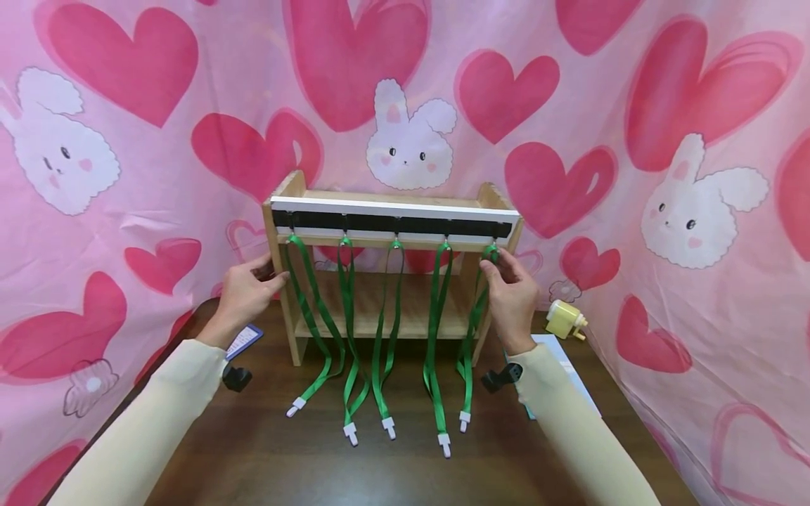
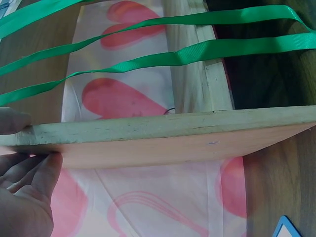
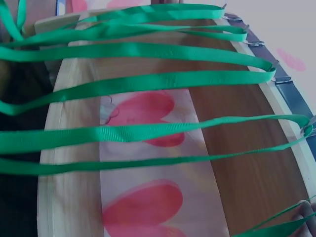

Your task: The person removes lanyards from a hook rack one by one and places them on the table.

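Observation:
A small wooden shelf [image 1: 386,327] stands on the table, with a black strip [image 1: 373,223] on a white board along its front top. Several green lanyards [image 1: 436,309] hang from metal hooks on that strip, their white clips [image 1: 351,433] lying towards the table's front. My left hand [image 1: 249,288] grips the shelf's left side panel [image 2: 148,126], thumb on one face and fingers on the other. With the fingertips of my right hand [image 1: 514,292] I pinch the top of the rightmost lanyard [image 1: 476,316], just below its hook; the fingers partly hide it.
A blue-edged card [image 1: 243,341] lies left of the shelf. To the right are a pale blue sheet or folder [image 1: 572,372], partly under the right forearm, and a yellow-and-white device with a crank [image 1: 565,320]. Pink heart-print cloth [image 1: 405,63] surrounds the table.

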`<action>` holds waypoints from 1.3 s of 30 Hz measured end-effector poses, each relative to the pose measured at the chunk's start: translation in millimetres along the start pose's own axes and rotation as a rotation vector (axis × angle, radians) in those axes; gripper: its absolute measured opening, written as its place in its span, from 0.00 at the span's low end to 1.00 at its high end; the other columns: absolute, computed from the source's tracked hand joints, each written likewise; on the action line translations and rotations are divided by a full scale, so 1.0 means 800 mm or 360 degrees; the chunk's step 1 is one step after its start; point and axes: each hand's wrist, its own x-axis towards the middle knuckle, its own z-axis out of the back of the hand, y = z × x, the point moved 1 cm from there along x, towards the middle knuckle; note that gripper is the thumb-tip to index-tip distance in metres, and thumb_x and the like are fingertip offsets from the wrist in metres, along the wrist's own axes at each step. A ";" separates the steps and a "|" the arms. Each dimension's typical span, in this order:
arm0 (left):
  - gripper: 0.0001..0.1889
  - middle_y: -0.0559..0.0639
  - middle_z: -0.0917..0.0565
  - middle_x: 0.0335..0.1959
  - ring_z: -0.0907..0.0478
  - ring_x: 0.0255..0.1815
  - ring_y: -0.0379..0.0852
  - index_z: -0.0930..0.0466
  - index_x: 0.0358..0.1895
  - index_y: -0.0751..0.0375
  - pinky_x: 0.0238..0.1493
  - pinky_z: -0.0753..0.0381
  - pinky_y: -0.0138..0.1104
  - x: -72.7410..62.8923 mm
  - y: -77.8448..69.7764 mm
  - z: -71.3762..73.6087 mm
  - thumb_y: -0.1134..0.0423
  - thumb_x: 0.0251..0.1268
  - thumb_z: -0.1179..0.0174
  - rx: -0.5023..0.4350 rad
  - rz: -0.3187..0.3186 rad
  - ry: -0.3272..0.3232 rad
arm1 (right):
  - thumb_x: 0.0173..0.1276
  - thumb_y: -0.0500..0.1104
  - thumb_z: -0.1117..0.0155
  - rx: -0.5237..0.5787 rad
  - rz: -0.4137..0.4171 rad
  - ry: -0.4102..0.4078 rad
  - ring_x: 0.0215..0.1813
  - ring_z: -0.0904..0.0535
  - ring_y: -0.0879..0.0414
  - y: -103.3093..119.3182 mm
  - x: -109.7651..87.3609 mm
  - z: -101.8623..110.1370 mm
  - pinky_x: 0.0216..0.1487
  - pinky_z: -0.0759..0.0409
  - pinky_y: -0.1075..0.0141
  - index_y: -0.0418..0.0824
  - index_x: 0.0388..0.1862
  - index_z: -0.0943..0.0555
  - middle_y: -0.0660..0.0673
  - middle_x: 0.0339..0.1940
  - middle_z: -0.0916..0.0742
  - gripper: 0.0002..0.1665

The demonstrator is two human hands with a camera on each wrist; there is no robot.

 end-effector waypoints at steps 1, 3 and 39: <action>0.31 0.67 0.18 0.62 0.16 0.59 0.62 0.31 0.73 0.63 0.50 0.16 0.44 0.000 0.000 0.000 0.57 0.70 0.36 0.0002 -0.0002 -0.0001 | 0.62 0.38 0.25 0.0031 0.0001 -0.0018 0.40 0.15 0.71 -0.001 0.000 -0.001 0.44 0.17 0.82 0.34 0.54 0.14 0.33 0.48 0.10 0.21; 0.31 0.67 0.18 0.62 0.16 0.58 0.62 0.31 0.73 0.63 0.50 0.16 0.44 -0.001 0.001 0.000 0.57 0.70 0.36 0.0006 -0.0004 -0.0006 | 0.61 0.39 0.23 0.0098 0.0008 -0.0060 0.39 0.14 0.69 -0.004 0.001 -0.005 0.44 0.16 0.81 0.34 0.53 0.13 0.33 0.46 0.10 0.21; 0.32 0.67 0.18 0.62 0.16 0.59 0.63 0.31 0.73 0.62 0.47 0.14 0.45 0.002 0.005 -0.002 0.56 0.69 0.35 0.0000 -0.0001 -0.0027 | 0.69 0.39 0.31 0.0185 0.0178 -0.0266 0.26 0.15 0.66 -0.025 0.006 -0.018 0.34 0.13 0.75 0.27 0.42 0.12 0.49 0.28 0.12 0.13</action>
